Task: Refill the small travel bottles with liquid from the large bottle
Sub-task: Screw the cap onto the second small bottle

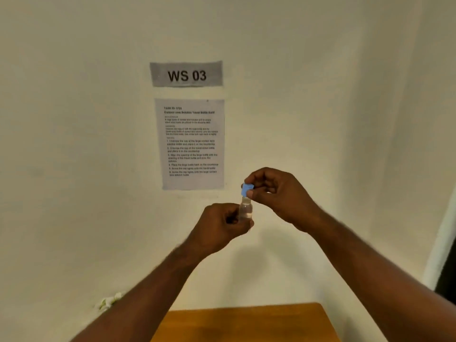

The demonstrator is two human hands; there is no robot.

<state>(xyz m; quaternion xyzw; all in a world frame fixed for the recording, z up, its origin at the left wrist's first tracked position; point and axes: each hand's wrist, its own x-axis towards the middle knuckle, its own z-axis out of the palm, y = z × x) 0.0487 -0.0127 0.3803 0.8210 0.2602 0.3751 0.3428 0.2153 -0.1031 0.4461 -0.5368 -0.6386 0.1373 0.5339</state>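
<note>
I hold a small clear travel bottle (245,209) upright in front of the wall, well above the table. My left hand (222,228) is wrapped around its lower part. Some clear liquid shows inside it. Its blue cap (246,189) sits on the neck, pinched between the thumb and fingers of my right hand (276,193), which comes in from the right. The large bottle is out of view.
A wooden table (246,322) shows its far edge at the bottom centre. On the wall hang a "WS 03" sign (186,74) and a printed instruction sheet (193,144). Something white and green (109,302) lies low at the left. A dark gap (447,280) opens at the right.
</note>
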